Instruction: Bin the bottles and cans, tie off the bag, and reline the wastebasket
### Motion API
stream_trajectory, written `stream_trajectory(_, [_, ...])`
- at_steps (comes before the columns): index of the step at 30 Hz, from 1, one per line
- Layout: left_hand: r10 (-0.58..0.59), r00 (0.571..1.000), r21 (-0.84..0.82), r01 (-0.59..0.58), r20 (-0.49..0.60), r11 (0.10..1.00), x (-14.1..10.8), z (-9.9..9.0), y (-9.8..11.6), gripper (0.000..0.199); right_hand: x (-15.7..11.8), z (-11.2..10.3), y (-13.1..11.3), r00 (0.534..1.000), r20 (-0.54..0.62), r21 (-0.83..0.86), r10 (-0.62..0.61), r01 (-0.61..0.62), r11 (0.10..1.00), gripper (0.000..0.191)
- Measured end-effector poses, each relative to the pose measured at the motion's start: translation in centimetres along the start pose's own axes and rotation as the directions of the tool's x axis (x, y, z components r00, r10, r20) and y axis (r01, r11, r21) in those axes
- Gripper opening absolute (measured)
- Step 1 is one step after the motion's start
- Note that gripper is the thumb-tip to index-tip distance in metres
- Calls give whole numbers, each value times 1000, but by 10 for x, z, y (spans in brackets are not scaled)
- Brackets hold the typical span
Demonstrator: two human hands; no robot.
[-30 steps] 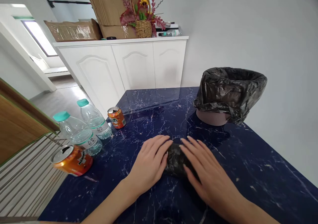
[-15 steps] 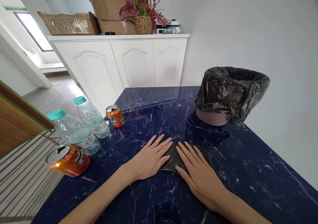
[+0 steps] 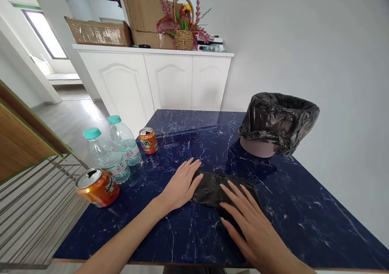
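A folded black plastic bag (image 3: 209,188) lies flat on the dark blue marbled table (image 3: 188,241). At the bag's left end is my left hand (image 3: 181,185), palm down, fingers stretched out and its thumb along the bag's edge. My right hand (image 3: 247,217) rests over the bag's right part with its fingers spread; the palm side is hidden. Neither hand grips anything. Beyond the right hand stands a bin (image 3: 258,147) lined with a crumpled black bag (image 3: 279,120).
On the table's left side stand two clear bottles with teal caps, a nearer one (image 3: 111,160) and a farther one (image 3: 126,142). Two orange cans, one near (image 3: 99,189) and one farther back (image 3: 148,141), flank them. A wire rack (image 3: 39,213) adjoins the left edge; a white cabinet (image 3: 170,79) stands behind.
My left hand has slid to the bag's left end, and my right hand has shifted nearer to me. More of the bag shows between them. The camera view has shifted a little.
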State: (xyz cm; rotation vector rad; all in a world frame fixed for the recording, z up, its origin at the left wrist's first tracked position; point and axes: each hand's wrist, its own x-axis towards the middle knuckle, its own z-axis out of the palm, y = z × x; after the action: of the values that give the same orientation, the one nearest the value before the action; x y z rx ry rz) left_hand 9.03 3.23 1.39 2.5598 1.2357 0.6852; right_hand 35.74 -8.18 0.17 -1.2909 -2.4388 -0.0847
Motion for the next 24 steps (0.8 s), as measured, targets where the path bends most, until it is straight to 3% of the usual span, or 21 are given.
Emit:
stream_trajectory(4, [-99, 992, -45, 95, -78, 994, 1, 1, -2, 52, -15, 8, -11, 999, 31, -66, -27, 29, 997, 58])
stream_trajectory(9, [-133, 983, -95, 122, -123, 988, 1, -1, 0, 48, -11, 33, 7, 990, 24, -76, 143, -140, 987, 60])
stream_trajectory(15, [-152, 980, -109, 139, -124, 984, 0, -3, -2, 47, -16, 38, 72, 955, -25, -116, 297, -298, 948, 64])
stream_trajectory(20, [-155, 982, -110, 143, -106, 983, 0, -2, -1, 49, -64, 27, 140, 914, -43, -124, 403, -405, 906, 67])
stream_trajectory(24, [-153, 983, -113, 142, -98, 983, -1, -3, 0, 51, -111, 0, 184, 916, -17, -7, 400, -400, 916, 67])
